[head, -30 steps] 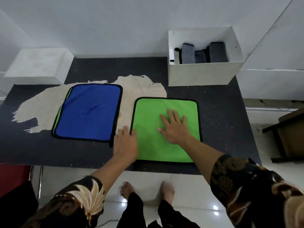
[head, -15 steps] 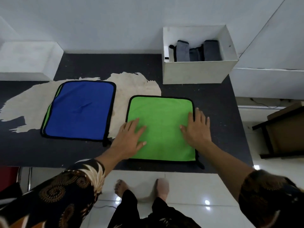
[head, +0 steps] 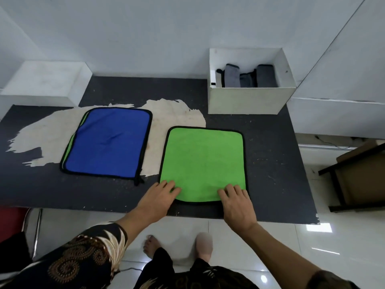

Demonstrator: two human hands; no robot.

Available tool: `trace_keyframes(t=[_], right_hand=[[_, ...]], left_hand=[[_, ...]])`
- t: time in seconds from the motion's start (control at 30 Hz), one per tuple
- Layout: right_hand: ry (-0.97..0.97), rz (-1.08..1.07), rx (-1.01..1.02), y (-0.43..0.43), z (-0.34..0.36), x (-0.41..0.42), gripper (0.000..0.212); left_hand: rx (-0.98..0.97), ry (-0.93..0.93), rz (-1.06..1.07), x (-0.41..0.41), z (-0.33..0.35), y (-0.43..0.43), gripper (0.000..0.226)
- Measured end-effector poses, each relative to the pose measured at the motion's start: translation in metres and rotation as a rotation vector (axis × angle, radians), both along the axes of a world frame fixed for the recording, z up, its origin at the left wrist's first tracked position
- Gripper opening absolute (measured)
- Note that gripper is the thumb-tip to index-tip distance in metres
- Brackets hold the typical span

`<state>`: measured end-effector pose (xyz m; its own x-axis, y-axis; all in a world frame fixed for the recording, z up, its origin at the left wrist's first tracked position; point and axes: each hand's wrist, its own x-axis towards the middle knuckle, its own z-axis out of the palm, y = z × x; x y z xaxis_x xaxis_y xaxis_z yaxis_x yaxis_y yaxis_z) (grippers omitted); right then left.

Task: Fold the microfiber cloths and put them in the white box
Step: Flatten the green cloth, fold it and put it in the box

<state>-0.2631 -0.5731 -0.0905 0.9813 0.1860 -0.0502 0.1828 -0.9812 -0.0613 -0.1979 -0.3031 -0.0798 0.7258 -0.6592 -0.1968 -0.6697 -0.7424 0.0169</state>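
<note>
Both hands have slid back from mid-cloth to its near edge. The left hand [head: 160, 198] now covers the near-left corner of the green cloth [head: 202, 161] and the right hand [head: 237, 205] the near-right one (whether either grip pinches the fabric, I cannot tell). The cloth lies flat on the tabletop [head: 270, 163], in front of the box [head: 248, 101]. It is nearly square, its edges parallel to the tabletop's, with no clear long axis.

The left hand [head: 160, 197] and right hand [head: 237, 203] are covering the near corners of the bright green, black-hemmed microfiber cloth [head: 202, 161]; whether their fingers [head: 230, 189] are pinching it is unclear. The front wall of the open white box [head: 248, 100] is hiding the lower parts of the folded grey cloths [head: 232, 77].
</note>
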Motion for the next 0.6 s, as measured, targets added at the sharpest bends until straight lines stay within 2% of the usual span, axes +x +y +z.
trace_keyframes(t=[0.1, 0.2, 0.4, 0.5, 0.6], right_hand=[[-0.02, -0.096, -0.029, -0.004, 0.004, 0.003, 0.028], [0.006, -0.164, -0.051, -0.013, 0.006, 0.004, 0.02], [0.019, -0.131, 0.037, -0.036, 0.013, -0.008, 0.007], [0.107, -0.193, 0.182, -0.049, 0.017, 0.001, 0.009], [0.157, -0.421, 0.459, -0.065, 0.03, 0.023, 0.011]], left_hand=[[-0.026, -0.004, 0.102, 0.003, 0.002, 0.001, 0.044], [-0.013, 0.009, 0.105, 0.007, 0.002, 0.014, 0.037], [-0.044, 0.132, 0.064, 0.004, 0.005, 0.036, 0.015], [-0.157, 0.196, 0.132, 0.01, 0.013, 0.031, 0.015], [-0.391, 0.232, 0.373, 0.026, 0.028, 0.022, 0.013]])
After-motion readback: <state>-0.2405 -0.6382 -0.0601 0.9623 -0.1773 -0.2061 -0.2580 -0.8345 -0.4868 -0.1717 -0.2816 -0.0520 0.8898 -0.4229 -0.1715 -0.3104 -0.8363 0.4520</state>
